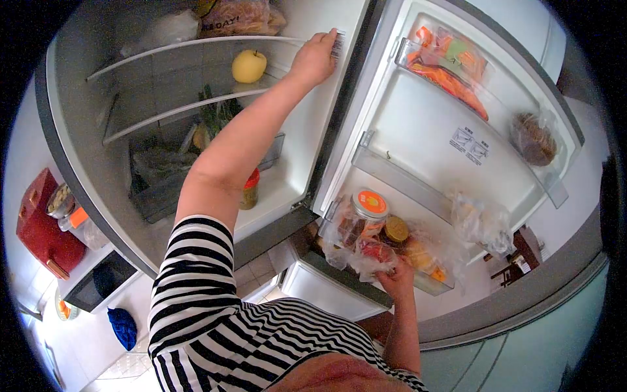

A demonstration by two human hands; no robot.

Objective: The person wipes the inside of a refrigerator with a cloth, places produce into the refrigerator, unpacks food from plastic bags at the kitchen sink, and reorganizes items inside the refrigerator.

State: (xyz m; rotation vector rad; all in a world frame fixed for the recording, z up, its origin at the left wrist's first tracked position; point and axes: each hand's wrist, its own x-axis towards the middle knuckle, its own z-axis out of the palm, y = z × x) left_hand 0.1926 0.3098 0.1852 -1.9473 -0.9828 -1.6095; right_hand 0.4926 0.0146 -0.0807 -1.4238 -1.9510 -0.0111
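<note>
My left hand [317, 59] is raised to the inner side wall of the open fridge, its fingertips against the wall by a label [338, 44]. It holds no object, and its fingers look extended. Low on the fridge door, my right hand [396, 277] grips a clear plastic bag [375, 260] with something red inside. Beside that bag in the door shelf stand a jar with an orange lid [370, 204] and a jar with a yellow lid [396, 228]. A bag of orange-yellow food [421, 255] lies just right of them.
On the fridge shelves are a yellow apple [249, 66], bagged food [238, 18] and leafy greens [219, 114]. A red-lidded jar [249, 189] stands lower down. The door's upper shelf holds orange packets [450, 68] and a bagged brown item [533, 138]. A red bag [46, 222] is at far left.
</note>
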